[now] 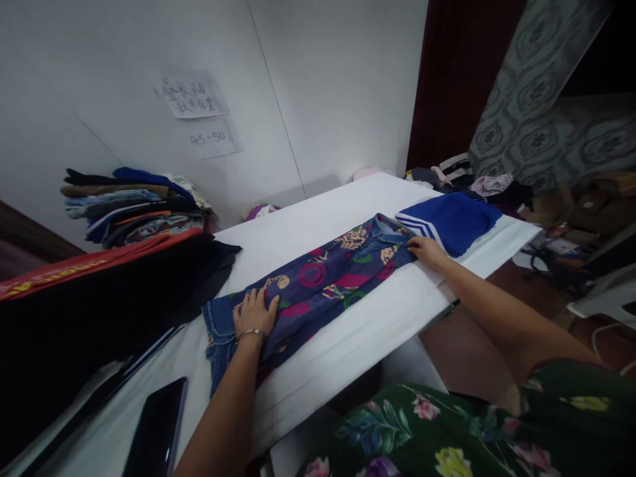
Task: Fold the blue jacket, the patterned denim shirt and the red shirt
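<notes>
A patterned shirt [325, 278] in dark blue and purple, with a denim collar and denim trim at the other end, lies stretched lengthwise across the white table [308, 225]. My left hand [256, 313], with a bracelet on its wrist, rests flat on the cloth near the denim-trimmed end, fingers apart. At the collar end, my right hand [424, 252] pinches the shirt's edge between thumb and fingers. Just beyond that hand lies a folded blue garment [452, 222] with white stripes.
A stack of folded clothes [139, 205] stands at the left, behind black garments [124, 298] and a red one. A phone [156, 427] lies at the near left. More clothes [462, 175] are heaped at the table's far right. Paper notes [196, 96] hang on the wall.
</notes>
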{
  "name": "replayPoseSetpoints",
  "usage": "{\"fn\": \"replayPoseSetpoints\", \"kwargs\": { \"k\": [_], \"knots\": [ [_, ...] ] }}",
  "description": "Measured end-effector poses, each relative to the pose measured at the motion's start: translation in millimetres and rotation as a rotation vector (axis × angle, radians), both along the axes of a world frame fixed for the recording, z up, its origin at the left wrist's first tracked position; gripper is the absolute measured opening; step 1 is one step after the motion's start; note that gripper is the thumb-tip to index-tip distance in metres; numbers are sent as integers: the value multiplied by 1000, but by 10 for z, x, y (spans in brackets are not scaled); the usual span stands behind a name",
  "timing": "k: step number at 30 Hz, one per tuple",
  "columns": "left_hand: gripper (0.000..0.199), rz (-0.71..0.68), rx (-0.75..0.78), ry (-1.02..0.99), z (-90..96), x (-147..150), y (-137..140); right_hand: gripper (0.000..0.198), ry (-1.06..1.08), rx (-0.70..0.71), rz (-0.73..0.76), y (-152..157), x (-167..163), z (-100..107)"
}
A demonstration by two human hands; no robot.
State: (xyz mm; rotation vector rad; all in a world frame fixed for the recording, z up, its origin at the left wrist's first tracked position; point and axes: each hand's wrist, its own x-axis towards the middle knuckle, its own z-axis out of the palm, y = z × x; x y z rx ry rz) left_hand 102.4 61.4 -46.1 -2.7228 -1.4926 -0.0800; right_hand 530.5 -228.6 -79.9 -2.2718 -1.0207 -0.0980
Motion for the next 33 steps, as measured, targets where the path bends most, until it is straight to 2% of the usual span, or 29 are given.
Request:
{"fn": "replayPoseSetpoints", "kwargs": {
  "k": [3, 5, 8, 10, 15, 20, 23, 28, 33],
  "knots": [
    [61, 2, 12, -4, -6, -1, -6, 17, -14, 3, 4, -44, -31, 40],
    [60, 6, 18, -7, -11, -3, -8, 18, -78, 53, 17, -88, -99, 73],
    [60, -2, 21, -13, -18, -3, -10, 13, -219, 175, 107, -159, -273, 87],
    [60, 0, 18, -12, -23, -2, -12, 13, -272, 194, 191, -197, -397, 62],
    [60, 6, 25, -19, -40, -2, -9, 13, -335, 82, 262, -255, -516, -57],
    [61, -8, 25, -22, -48, -9, 1, 29, -408, -27, 292, -326, -410, -88],
    [61, -9, 22, -19, -46, -11, 6, 31, -460, -84, 252, -366, -347, -64],
    [61, -2, 5, -20, -43, -8, 11, 23, -501, -131, 234, -351, -269, -42],
    [61, -6, 22, -20, -49, -12, 11, 24, -500, -118, 241, -333, -195, -11]
  ]
}}
